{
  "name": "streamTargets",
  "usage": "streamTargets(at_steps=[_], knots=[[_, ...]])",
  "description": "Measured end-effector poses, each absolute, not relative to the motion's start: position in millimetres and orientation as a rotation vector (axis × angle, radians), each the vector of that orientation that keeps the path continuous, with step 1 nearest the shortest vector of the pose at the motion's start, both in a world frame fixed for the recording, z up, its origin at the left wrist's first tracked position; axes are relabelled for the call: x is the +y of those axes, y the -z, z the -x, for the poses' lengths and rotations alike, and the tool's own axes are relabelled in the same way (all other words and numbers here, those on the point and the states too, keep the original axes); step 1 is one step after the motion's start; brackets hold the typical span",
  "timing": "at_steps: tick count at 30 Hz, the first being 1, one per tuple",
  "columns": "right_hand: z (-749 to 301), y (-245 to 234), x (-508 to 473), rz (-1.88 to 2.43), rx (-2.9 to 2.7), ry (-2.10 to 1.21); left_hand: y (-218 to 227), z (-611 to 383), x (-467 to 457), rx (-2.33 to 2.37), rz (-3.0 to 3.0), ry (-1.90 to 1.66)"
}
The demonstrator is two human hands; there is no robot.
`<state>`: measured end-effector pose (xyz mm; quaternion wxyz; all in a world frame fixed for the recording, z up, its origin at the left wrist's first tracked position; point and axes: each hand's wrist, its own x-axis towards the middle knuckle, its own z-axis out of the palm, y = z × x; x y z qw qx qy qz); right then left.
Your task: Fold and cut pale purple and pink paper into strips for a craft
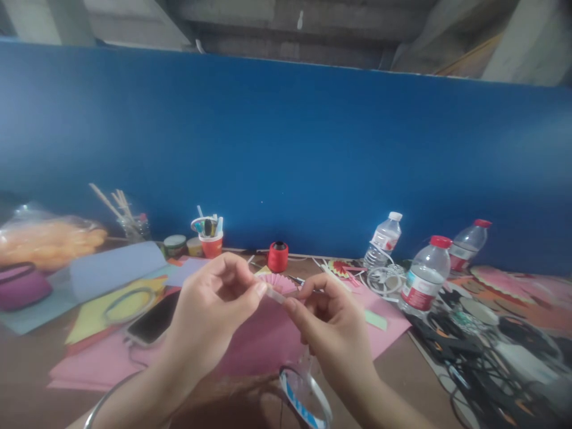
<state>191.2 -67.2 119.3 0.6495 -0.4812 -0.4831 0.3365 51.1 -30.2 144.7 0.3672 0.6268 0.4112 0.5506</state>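
Between my two hands stretches a short, whitish, translucent strip of tape (274,294). My left hand (218,304) pinches one end between thumb and forefinger. On the other end, my right hand (333,313) is closed, thumb against fingers. A tape roll (328,405) with a blue-and-white inner face hangs below my right hand, with a clear length running up toward the fingers. Behind the strip, a pleated pink paper fan (277,281) lies on pink paper sheets (263,339), partly hidden by my hands.
A red thread spool (277,257) and a cup of tools (211,243) stand by the blue wall. A phone (154,319) lies left on coloured paper. Plastic bottles (424,280) and tangled black cables (487,363) are at right. A bag of orange items (49,241) sits far left.
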Motion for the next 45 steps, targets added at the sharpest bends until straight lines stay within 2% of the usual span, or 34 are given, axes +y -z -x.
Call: streamTargets(at_steps=[45], knots=[[-187.1, -118.0, -70.0, 1.088, -1.115, -0.729, -145.2, -47.7, -30.8, 0.898, -1.612, -1.325]])
